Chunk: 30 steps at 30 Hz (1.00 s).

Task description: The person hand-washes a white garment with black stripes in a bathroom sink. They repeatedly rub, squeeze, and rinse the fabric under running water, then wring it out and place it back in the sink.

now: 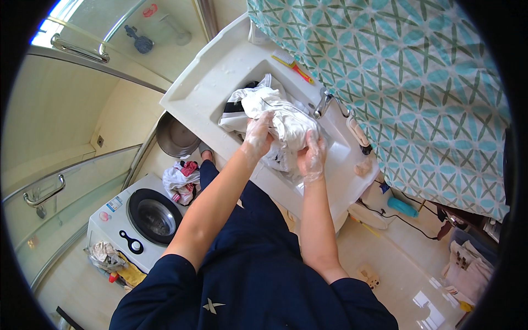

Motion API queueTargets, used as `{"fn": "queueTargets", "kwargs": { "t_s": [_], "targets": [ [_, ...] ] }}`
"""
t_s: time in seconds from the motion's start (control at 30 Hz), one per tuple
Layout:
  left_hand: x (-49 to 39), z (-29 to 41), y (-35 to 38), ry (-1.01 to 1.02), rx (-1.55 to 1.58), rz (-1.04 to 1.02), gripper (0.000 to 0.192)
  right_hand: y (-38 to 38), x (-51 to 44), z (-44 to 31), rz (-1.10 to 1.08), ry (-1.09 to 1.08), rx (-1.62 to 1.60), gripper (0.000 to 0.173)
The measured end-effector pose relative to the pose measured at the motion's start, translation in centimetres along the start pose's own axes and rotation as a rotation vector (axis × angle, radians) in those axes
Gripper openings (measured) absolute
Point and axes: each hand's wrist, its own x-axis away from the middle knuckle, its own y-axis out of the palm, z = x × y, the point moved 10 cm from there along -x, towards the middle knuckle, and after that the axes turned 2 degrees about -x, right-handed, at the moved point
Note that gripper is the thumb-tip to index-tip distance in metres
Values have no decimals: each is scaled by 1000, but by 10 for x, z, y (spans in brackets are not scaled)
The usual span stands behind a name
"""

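Soapy suds coat both of my hands over a white laundry sink [194,68]. My left hand [259,131] grips the near left side of a wet white garment [284,113]. At the garment's right edge my right hand [312,156] holds the cloth with curled fingers. Under and behind it, more white laundry [235,117] with a black band fills the basin. A chrome faucet [324,105] stands at the basin's right side. On the ledge above lies a scrubbing brush [292,66] with white bristles and a red and yellow handle.
A patterned curtain [396,82] hangs close along the sink's right side. Soap [363,166] sits at the sink's corner. Left of me are a metal basin [177,134], a clothes pile [181,181] and a white washing machine [136,214]. A cable [396,214] runs across at right.
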Motion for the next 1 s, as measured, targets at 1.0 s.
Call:
{"fn": "queueTargets", "kwargs": {
  "t_s": [1.0],
  "targets": [
    [122,63,51,21,-302,-588,42,48,72,-115,39,-498,951,28]
  ]
}}
